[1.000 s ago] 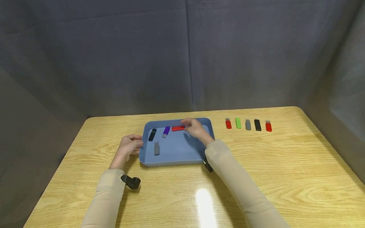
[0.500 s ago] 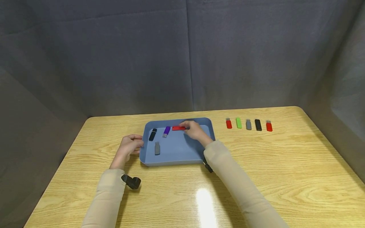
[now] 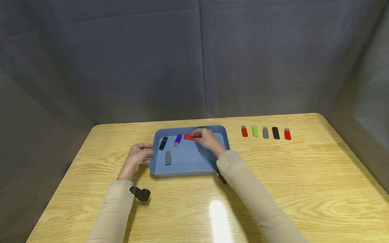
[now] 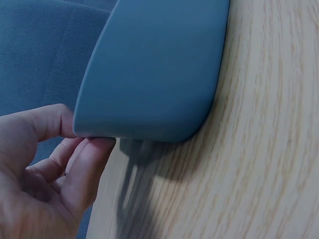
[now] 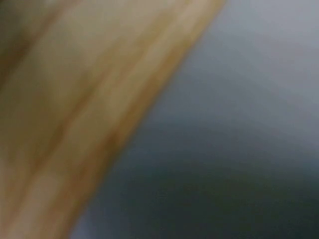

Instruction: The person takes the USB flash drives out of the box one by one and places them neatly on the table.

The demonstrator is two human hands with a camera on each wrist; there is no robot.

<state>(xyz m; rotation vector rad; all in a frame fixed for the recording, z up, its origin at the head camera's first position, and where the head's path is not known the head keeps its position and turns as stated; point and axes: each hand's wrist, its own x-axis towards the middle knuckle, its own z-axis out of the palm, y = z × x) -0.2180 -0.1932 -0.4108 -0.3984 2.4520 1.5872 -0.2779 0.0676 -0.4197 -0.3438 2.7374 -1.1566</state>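
Note:
A shallow blue tray [image 3: 188, 170] lies on the table. My left hand [image 3: 138, 157] pinches its left wall between thumb and fingers; in the left wrist view the left hand [image 4: 55, 164] holds the edge of the blue tray [image 4: 154, 74]. Inside the tray's far part, my right hand [image 3: 208, 139] pinches the right end of a red USB stick [image 3: 189, 137], where a dark bit shows at the fingertips. Left of it lie a purple USB stick [image 3: 178, 140], a black one [image 3: 163, 143] and a grey one [image 3: 168, 158]. The right wrist view is blurred and shows no hand.
Right of the tray, a row on the wooden table [image 3: 182, 209] holds a red USB stick [image 3: 244, 131], a green one [image 3: 255, 131], a grey one [image 3: 265, 132], a black one [image 3: 276, 133] and another red one [image 3: 287, 134]. A grey curtain [image 3: 146, 67] hangs behind.
My right hand's fingers have closed on the red USB stick, and the stick has turned slightly, its right end now lower in view. My left hand stays at the tray wall.

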